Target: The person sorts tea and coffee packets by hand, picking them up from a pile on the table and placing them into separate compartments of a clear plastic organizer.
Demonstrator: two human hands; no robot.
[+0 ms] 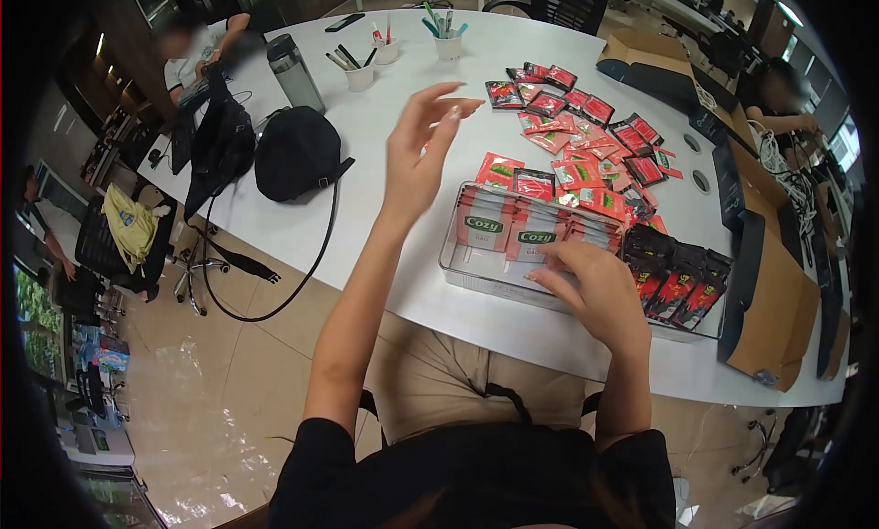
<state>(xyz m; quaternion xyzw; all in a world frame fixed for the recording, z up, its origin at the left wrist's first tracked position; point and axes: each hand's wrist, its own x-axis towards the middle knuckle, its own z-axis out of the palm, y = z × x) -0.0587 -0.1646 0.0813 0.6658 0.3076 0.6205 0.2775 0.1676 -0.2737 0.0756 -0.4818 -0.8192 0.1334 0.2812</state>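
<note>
My left hand (419, 153) is raised above the table with its fingers curved and apart, and I see nothing held in it. My right hand (595, 286) reaches over a clear rectangular box (513, 286). Its fingertips are at the front of a red and white Cozy sachet (534, 242), thumb and forefinger apart. Beside that stands another Cozy sachet (482, 231), with more red packets (595, 231) in rows behind. Black and red packets (676, 286) fill the box's right part. Loose red sachets (577, 172) lie spread on the table beyond the box.
Opened dark cardboard boxes (769, 300) line the right side of the white table (412, 282). Pen cups (449, 48), a grey bottle (295, 76) and black bags (298, 153) stand at the far left. Other people (197, 62) sit around the room.
</note>
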